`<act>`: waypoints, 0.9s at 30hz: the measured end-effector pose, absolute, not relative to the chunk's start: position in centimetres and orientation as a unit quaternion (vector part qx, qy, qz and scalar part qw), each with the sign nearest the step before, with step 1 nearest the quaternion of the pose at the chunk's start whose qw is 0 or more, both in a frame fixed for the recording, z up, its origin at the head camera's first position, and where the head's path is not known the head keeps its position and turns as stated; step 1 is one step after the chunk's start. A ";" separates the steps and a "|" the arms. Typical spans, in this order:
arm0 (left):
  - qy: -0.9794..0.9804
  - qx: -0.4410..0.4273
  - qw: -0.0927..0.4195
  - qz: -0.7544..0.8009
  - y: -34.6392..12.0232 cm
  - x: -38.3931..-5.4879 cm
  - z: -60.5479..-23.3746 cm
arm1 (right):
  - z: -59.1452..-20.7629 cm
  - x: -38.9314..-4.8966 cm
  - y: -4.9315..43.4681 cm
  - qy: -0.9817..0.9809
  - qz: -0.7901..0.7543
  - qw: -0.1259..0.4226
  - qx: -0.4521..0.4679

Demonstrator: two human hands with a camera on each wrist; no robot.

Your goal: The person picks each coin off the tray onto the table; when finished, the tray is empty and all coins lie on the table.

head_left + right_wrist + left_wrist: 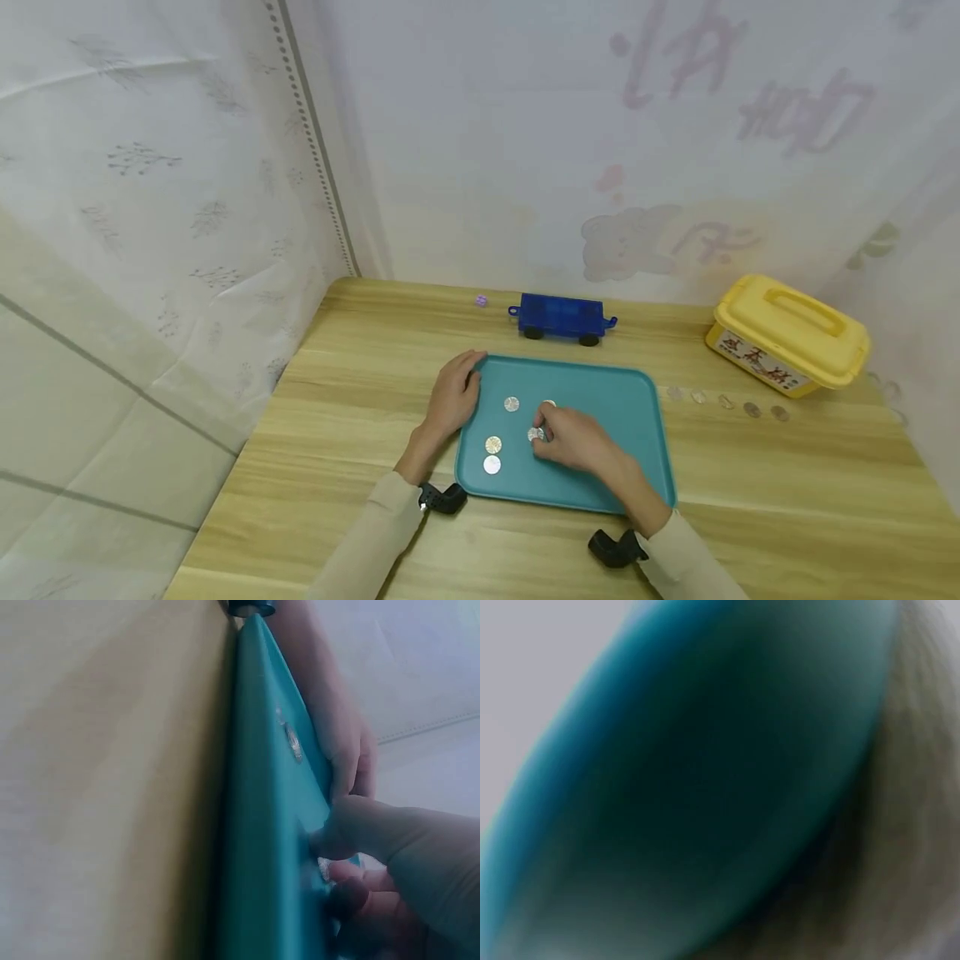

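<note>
A teal tray (615,425) lies on the table with several coins on it. My left hand (454,390) rests along its left rim, fingers extended toward the far corner. My right hand (577,437) reaches over the tray, thumb and index fingertip pinching the edges of a silver coin (535,434). Just beyond the index finger, a gold coin (550,403) is partly hidden. Farther left are a silver coin (512,404), a gold coin (492,445) and a pale coin (491,464). The left wrist view is blurred, showing mainly the tray (705,787).
Behind the tray stands a blue toy wagon (561,315), with a small purple piece (481,301) to its left. A yellow lidded box (787,333) sits at the back right. In front of it, several coins (726,402) form a row on the table (787,492).
</note>
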State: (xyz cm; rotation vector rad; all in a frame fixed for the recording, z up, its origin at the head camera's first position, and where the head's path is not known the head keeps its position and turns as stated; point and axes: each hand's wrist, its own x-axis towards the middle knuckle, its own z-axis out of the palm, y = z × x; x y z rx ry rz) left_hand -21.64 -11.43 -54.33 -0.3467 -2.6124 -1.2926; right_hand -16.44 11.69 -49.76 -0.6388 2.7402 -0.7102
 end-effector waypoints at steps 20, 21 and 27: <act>-0.883 -0.123 0.103 -0.442 -11.3 -21.6 -54.7 | -49.7 -16.4 12.6 0.925 -0.247 0.105 -0.269; -0.883 -0.122 0.101 -0.441 -11.3 -21.6 -54.6 | -49.8 -16.3 12.7 0.924 -0.249 0.098 -0.272; -0.883 -0.115 0.112 -0.440 -11.4 -21.7 -54.3 | -49.2 -15.8 12.5 0.938 -0.188 0.067 -0.283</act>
